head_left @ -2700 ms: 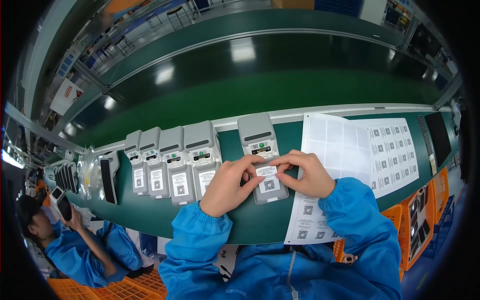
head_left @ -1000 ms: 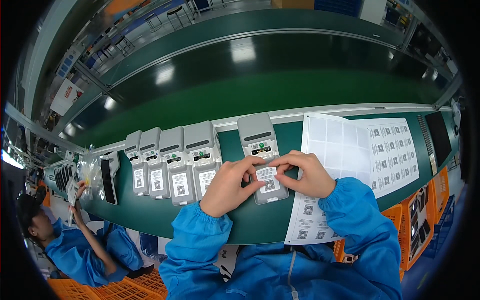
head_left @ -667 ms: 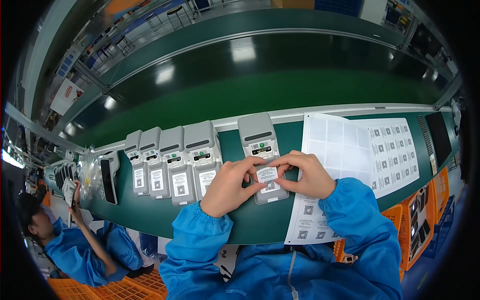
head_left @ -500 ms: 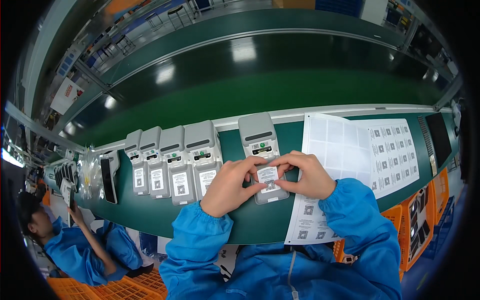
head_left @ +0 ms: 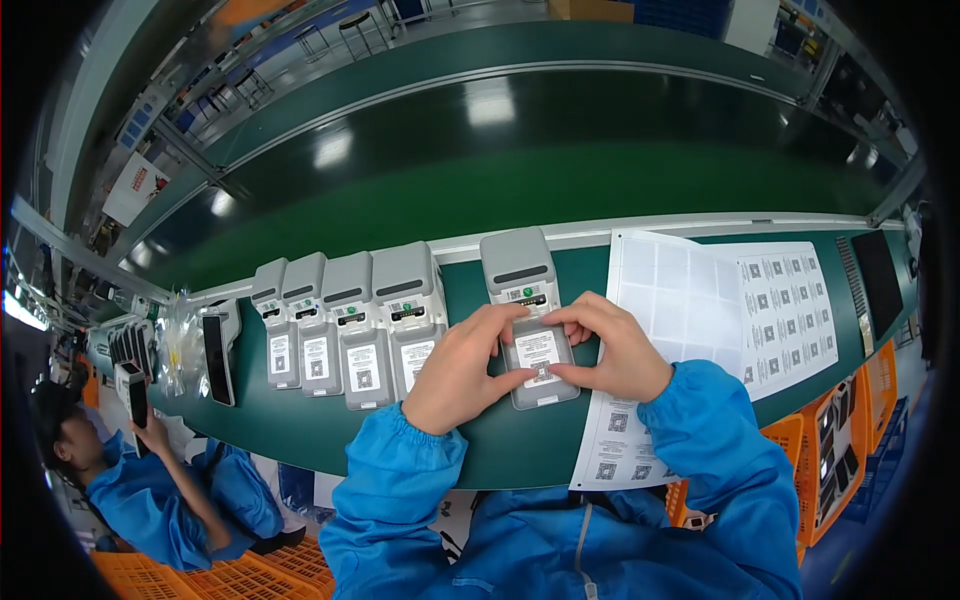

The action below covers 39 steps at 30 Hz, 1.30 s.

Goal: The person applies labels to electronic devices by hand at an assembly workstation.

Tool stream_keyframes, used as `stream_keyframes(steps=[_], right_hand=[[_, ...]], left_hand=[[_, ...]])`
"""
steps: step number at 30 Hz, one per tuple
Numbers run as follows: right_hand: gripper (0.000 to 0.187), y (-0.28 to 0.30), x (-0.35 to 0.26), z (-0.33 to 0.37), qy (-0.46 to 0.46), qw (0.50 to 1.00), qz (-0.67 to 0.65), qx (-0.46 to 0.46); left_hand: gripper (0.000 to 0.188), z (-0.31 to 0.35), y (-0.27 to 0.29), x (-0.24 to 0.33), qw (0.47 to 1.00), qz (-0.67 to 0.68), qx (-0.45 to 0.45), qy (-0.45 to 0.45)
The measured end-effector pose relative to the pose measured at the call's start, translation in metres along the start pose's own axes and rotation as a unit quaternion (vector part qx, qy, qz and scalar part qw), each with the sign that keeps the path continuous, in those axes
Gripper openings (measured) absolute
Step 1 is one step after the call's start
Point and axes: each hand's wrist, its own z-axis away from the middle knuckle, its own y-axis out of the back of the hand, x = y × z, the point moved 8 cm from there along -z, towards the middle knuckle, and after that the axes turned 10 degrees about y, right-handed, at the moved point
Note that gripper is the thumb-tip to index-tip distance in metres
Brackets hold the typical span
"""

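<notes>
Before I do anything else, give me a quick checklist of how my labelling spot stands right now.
1. Label sits on the lower part of the grey device in front of you: ok.
2. Label roughly in line with the device: ok, as far as it shows; thumbs cover a bit.
3. Label edges stuck flat, no bubbles: cannot tell at this size.
4. Hands clear of the label: not ok; left hand and right hand both have thumbs on its lower part.
5. Four devices in the row to the left each carry a white label: ok.
6. More labels at hand: ok, on the printed sheet to the right.
</notes>
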Motion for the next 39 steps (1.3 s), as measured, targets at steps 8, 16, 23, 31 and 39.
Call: stream_keyframes(steps=[8,16,23,31,39], right_hand=[[0.032,-0.004,-0.002,0.003,0.050,0.999,0.013,-0.016],[0.028,0.001,-0.006,0.001,0.071,0.991,0.114,0.009],[0.026,0.009,-0.004,0.001,0.064,0.986,0.145,0.051],[0.029,0.010,-0.011,0.000,0.090,0.984,0.146,0.053],[0.055,0.008,-0.006,-0.004,0.063,0.973,0.207,0.078]], left_hand=[[0.059,0.000,-0.007,-0.006,1.000,0.010,-0.027,0.001],[0.037,-0.001,0.001,-0.014,0.993,-0.059,0.104,0.015],[0.036,-0.001,0.011,-0.006,0.978,-0.118,0.172,0.013],[0.059,0.004,0.021,0.000,0.955,-0.189,0.228,0.002],[0.112,0.004,0.003,0.003,0.975,-0.182,0.127,-0.035]])
